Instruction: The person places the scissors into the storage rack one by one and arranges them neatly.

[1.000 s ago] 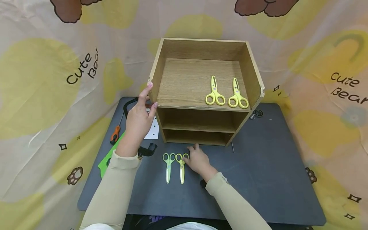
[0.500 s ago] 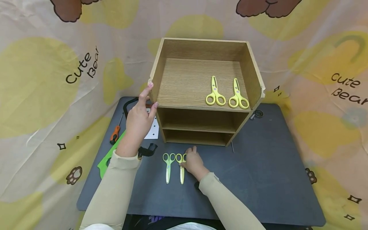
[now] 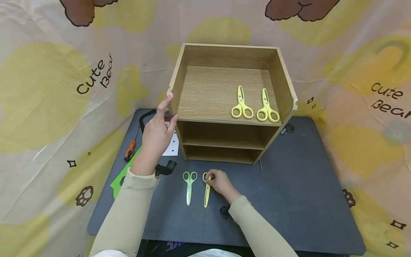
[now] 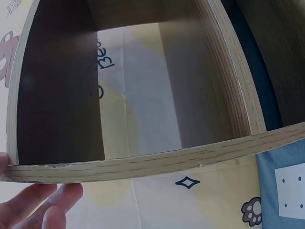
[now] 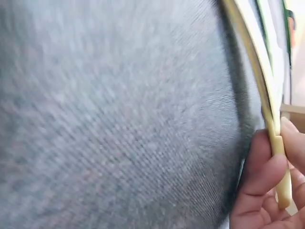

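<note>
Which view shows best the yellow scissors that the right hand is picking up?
The head view: the yellow scissors lie whole on the mat, the right hand pinching their handle. The right wrist view shows only a blurred handle edge between fingers. The left wrist view shows none of them.

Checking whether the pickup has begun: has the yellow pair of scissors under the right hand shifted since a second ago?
Yes. The yellow scissors moved right, away from the unmoved green scissors; the right hand pinches their handle.

Yellow scissors' (image 3: pixel 207 192) handle under right hand (image 3: pixel 219 182)
</note>
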`<move>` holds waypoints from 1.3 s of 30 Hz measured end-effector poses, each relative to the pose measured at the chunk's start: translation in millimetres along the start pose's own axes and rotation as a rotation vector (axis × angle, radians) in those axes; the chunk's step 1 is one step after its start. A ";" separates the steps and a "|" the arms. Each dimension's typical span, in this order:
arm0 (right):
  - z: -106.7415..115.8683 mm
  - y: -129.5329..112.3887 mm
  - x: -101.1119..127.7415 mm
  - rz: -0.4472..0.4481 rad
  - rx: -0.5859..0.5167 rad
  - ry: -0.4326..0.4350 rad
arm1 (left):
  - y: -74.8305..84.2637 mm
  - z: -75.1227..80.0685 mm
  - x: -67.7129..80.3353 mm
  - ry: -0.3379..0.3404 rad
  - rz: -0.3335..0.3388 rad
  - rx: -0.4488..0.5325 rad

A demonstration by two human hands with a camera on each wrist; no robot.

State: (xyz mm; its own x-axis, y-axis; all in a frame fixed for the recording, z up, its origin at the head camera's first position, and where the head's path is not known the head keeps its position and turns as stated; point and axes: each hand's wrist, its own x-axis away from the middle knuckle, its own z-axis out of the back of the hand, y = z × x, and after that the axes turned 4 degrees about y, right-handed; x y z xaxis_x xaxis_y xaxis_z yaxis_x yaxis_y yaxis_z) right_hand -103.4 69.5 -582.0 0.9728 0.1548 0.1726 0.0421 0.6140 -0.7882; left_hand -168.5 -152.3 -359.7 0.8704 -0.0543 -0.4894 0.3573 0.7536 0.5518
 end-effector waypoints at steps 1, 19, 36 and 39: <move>2.1 0.8 1.9 -0.007 -0.013 -0.009 | -0.2 -0.3 0.2 -0.001 0.001 -0.001; 79.4 -68.8 45.9 0.204 -0.151 0.062 | -0.7 0.2 0.8 0.001 0.007 -0.002; 135.8 -136.2 90.9 0.549 -0.077 0.343 | 1.0 -1.2 0.8 -0.006 0.026 -0.018; 143.1 -145.9 95.7 0.667 -0.041 0.457 | 1.2 -1.7 0.6 -0.005 0.025 -0.021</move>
State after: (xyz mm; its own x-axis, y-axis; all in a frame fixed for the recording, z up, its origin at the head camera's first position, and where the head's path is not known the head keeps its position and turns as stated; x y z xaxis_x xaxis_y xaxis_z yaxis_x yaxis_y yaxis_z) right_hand -49.1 105.5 -365.9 0.7926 0.1410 -0.5931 -0.5801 0.4740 -0.6625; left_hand -168.1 -150.3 -360.6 0.8806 -0.0388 -0.4722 0.3282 0.7686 0.5491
